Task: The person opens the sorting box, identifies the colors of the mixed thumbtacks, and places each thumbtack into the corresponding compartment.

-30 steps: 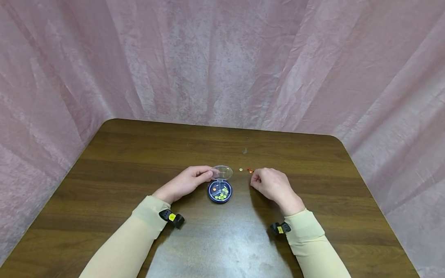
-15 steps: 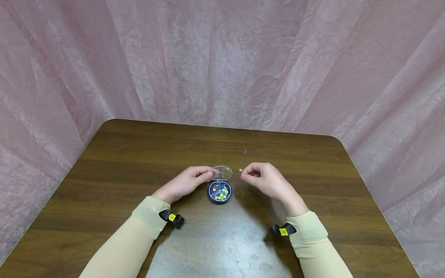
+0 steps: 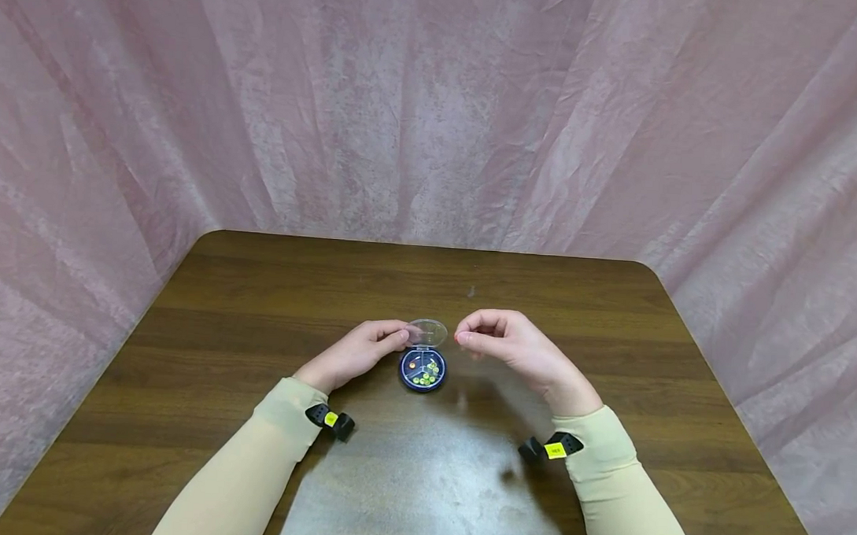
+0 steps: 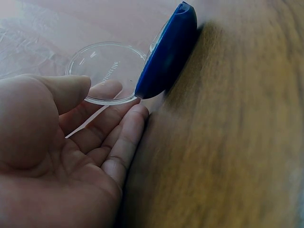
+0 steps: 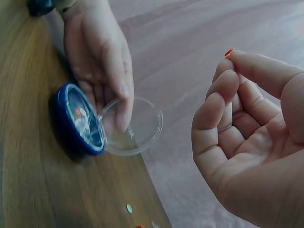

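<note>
A round blue pill case (image 3: 422,388) lies on the table with its clear lid (image 3: 429,329) raised. Inside, dividers part several yellow-green discs (image 3: 424,379) from a single orange one (image 3: 412,366). My left hand (image 3: 360,350) holds the lid's edge between thumb and fingers, as the left wrist view also shows. Just right of the lid, above the table, is my right hand (image 3: 514,345). Its thumb and index fingertip pinch a tiny red disc (image 5: 229,52), best seen in the right wrist view; the other fingers are curled in.
In the right wrist view a pale disc (image 5: 129,208) and a red piece (image 5: 139,226) lie on the brown wooden table (image 3: 293,278), beyond the case. Pink curtains (image 3: 433,126) hang behind the table's far edge and at both sides.
My right hand has lifted off the table by the loose red pieces and moved left towards the lid, carrying a red disc. My left hand and the case have stayed put.
</note>
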{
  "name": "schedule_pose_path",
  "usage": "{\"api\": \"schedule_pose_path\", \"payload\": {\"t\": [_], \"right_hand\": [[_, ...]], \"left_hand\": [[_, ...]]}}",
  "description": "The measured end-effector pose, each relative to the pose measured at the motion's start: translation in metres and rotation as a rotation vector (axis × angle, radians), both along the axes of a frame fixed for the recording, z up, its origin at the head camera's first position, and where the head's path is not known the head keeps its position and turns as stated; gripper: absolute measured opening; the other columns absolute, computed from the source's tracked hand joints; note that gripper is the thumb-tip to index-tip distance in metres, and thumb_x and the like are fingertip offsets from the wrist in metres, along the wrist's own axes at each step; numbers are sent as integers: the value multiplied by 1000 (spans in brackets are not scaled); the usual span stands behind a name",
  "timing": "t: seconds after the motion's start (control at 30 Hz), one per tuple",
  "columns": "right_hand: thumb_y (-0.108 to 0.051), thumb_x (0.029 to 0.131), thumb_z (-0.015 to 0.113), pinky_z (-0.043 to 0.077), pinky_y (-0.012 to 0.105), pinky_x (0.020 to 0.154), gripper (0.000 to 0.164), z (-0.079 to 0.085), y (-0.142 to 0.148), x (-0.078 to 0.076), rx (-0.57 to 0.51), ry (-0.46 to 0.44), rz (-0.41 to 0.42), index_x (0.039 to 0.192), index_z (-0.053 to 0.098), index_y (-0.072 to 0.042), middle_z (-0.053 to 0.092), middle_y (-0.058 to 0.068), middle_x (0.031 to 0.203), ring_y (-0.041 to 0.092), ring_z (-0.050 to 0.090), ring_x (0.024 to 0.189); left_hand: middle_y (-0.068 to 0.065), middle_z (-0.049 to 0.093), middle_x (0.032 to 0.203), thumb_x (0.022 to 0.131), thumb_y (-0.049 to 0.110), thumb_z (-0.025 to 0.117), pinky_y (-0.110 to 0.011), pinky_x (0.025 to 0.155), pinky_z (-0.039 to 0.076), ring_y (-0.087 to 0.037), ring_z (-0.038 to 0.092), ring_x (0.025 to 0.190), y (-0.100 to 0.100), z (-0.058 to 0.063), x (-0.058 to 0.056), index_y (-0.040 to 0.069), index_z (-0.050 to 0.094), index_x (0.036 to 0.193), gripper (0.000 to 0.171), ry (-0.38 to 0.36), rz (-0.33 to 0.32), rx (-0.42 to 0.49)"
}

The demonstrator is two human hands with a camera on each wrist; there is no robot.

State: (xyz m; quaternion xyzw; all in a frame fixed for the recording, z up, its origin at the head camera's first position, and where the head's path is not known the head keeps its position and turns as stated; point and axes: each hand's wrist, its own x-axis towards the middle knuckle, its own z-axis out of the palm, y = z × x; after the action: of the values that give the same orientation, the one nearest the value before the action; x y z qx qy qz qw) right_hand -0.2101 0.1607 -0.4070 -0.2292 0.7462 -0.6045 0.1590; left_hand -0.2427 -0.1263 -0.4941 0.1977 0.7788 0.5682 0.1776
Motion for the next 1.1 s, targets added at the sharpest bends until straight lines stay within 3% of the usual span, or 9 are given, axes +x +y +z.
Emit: {"api": "schedule_pose_path", "payload": {"t": [0.37, 0.57, 0.87, 1.1], "right_hand": [[-19, 95, 67, 43, 29, 70, 26, 3, -3, 5, -122, -49, 73, 103, 63, 5, 55, 4, 80, 16, 53, 75], [-18, 95, 67, 44, 34, 73, 20, 1, -4, 5, -115, -47, 88, 101, 65, 1, 55, 4, 80, 17, 53, 75], [-18, 95, 67, 46, 33, 73, 18, 1, -6, 6, -87, -34, 110, 101, 67, -1, 55, 7, 78, 19, 54, 76], [-16, 95, 67, 47, 32, 73, 16, 1, -7, 8, -66, -25, 126, 99, 66, 0, 57, 9, 79, 19, 54, 76]], "left_hand": [[5, 64, 129, 104, 38, 51, -30, 104, 43, -11, 56, 124, 0, 0, -1, 22, 67, 129, 33, 2, -4, 18], [5, 64, 129, 105, 35, 51, -29, 103, 43, -11, 57, 123, 1, 1, -1, 19, 66, 130, 34, -1, -6, 22], [8, 64, 129, 104, 38, 50, -30, 104, 42, -10, 56, 124, 0, 3, 0, 24, 66, 130, 33, 6, -5, -3], [6, 64, 129, 105, 36, 50, -29, 104, 42, -10, 55, 125, 0, 3, 1, 20, 66, 131, 35, 13, -10, 9]]}}
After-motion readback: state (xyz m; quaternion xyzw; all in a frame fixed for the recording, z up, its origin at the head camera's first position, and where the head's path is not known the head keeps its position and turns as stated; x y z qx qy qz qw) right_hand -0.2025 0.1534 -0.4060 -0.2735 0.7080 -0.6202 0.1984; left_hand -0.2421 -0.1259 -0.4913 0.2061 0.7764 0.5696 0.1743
